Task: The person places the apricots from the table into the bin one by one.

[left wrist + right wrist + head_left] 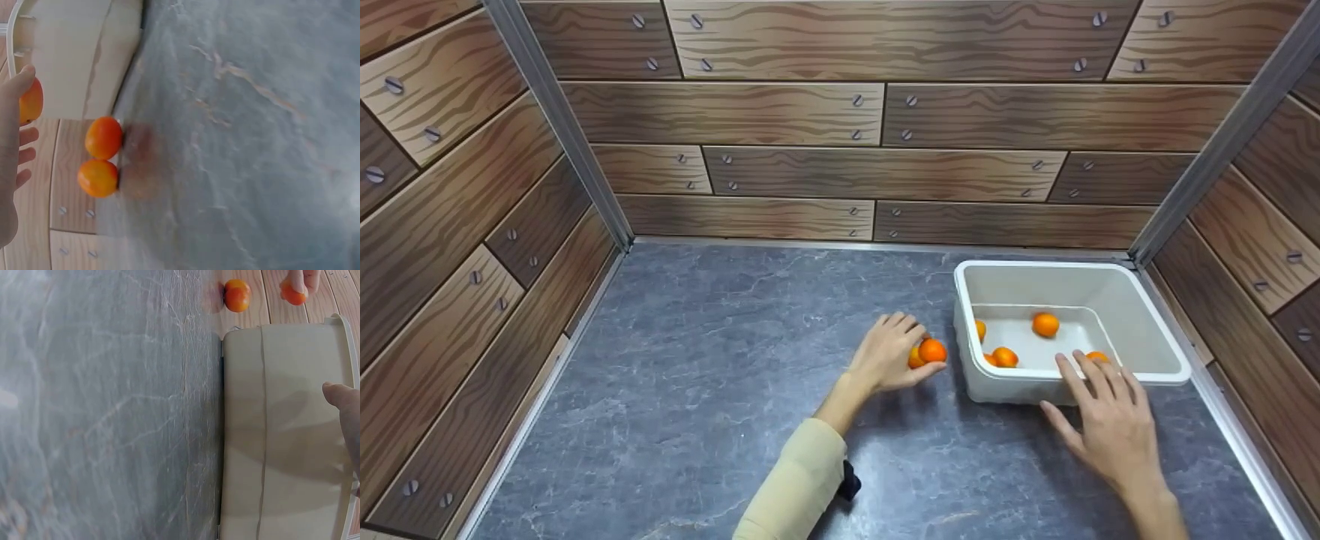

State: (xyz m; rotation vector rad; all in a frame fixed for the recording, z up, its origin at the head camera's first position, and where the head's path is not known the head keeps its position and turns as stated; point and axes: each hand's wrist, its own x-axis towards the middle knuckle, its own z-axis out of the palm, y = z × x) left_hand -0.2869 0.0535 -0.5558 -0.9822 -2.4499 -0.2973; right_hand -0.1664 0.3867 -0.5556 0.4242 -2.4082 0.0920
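My left hand (889,352) holds a small orange (32,102) between thumb and fingers, raised off the tabletop, left of the bin. Two more small oranges, one nearer the bin (104,138) and one beside it (98,178), sit on the tabletop below that hand. From the head view, the hand partly hides this group. Over the front rim of the white plastic bin (967,379), my right hand (1114,424) has its fingers extended, with the thumb (337,395) outside the front wall. Inside the bin lie several small oranges, including one on its floor (1045,325).
The bin stands at the right on the grey marbled tabletop (697,390), close to the right wall. Wood-patterned panels (780,120) enclose the back and both sides, with metal strips (562,127) at the corners.
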